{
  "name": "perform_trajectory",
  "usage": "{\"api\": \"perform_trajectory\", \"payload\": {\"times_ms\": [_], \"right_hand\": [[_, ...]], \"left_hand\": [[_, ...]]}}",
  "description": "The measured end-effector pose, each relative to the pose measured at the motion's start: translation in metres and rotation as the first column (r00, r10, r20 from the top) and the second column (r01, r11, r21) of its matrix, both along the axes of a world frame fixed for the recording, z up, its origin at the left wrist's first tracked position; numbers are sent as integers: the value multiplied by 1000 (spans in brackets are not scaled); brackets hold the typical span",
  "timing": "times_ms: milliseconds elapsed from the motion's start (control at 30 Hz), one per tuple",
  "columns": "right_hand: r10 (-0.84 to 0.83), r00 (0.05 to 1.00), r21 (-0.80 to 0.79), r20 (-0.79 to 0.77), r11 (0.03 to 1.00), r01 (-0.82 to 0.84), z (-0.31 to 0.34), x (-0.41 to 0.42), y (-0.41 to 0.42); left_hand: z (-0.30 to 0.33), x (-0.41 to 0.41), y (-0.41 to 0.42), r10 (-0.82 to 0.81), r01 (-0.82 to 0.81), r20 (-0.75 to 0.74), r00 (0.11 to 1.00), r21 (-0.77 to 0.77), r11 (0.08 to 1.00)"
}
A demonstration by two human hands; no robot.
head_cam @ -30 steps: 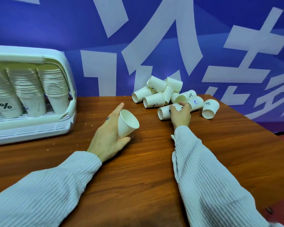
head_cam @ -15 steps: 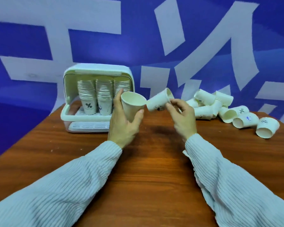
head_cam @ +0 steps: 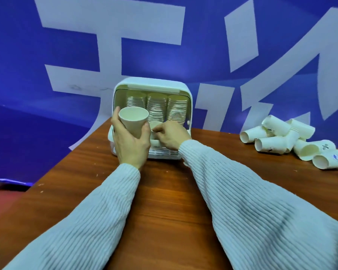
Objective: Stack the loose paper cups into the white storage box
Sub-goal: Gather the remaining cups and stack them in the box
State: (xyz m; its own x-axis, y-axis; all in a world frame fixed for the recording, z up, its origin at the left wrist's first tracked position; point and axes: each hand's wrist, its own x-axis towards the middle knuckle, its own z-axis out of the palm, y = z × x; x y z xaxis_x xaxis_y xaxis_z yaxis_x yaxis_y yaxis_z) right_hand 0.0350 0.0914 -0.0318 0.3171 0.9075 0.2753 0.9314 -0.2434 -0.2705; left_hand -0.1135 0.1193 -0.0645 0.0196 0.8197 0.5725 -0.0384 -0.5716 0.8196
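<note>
We see the white storage box (head_cam: 152, 87) standing open at the far edge of the wooden worktop (head_cam: 164, 201), with three tall stacks of cups (head_cam: 157, 106) side by side inside it. Our left hand (head_cam: 130, 142) has its grip closed around an upright paper cup (head_cam: 133, 121), mouth up, held just in front of the box's left stack. Our right hand (head_cam: 171, 136) pinches the rim of a second cup (head_cam: 155, 126) low at the box's opening, beneath the middle stack. The loose cups (head_cam: 281, 138) lie on their sides in a heap on the worktop, well apart to the right.
</note>
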Motion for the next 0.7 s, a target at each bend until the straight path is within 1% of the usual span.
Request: {"api": "perform_trajectory", "payload": {"times_ms": [33, 67, 133, 200, 267, 333, 433, 500, 567, 633, 700], "right_hand": [[4, 1000, 3, 0, 1000, -4, 0, 0, 0], [18, 1000, 55, -16, 998, -17, -1, 0, -2], [47, 994, 264, -98, 964, -19, -4, 0, -10], [36, 985, 493, -170, 868, 53, -16, 0, -27], [-15, 983, 627, -184, 769, 129, -37, 1, -45], [-49, 977, 665, -208, 725, 178, -58, 1, -60], [-46, 944, 663, -327, 701, 264, -67, 5, -71], [-44, 939, 641, -341, 719, 266, -66, 4, -74], [-18, 936, 615, -352, 749, 246, -68, 2, -75], [-1, 927, 602, -376, 760, 245, -69, 3, -75], [6, 910, 589, -415, 763, 264, -67, 4, -76]], "left_hand": [[0, 0, 1, -6, 6, -1, 1000, 1, 1000], [0, 0, 2, -15, 15, 0, 1000, -4, 1000], [2, 0, 3, -31, 31, 2, 1000, -15, 999], [10, 2, 7, -36, 36, 7, 999, -14, 999], [23, 7, 13, -68, 68, -15, 998, -6, 998], [36, 17, 21, -103, 105, -97, 990, 19, 994], [49, 36, 34, -71, 91, -305, 950, 51, 995], [50, 46, 40, -43, 67, -357, 933, 54, 996], [49, 53, 46, -43, 56, -400, 915, 22, 998], [44, 57, 53, -78, 82, -525, 848, -16, 997], [36, 59, 55, -60, 84, -696, 716, 0, 996]]}}
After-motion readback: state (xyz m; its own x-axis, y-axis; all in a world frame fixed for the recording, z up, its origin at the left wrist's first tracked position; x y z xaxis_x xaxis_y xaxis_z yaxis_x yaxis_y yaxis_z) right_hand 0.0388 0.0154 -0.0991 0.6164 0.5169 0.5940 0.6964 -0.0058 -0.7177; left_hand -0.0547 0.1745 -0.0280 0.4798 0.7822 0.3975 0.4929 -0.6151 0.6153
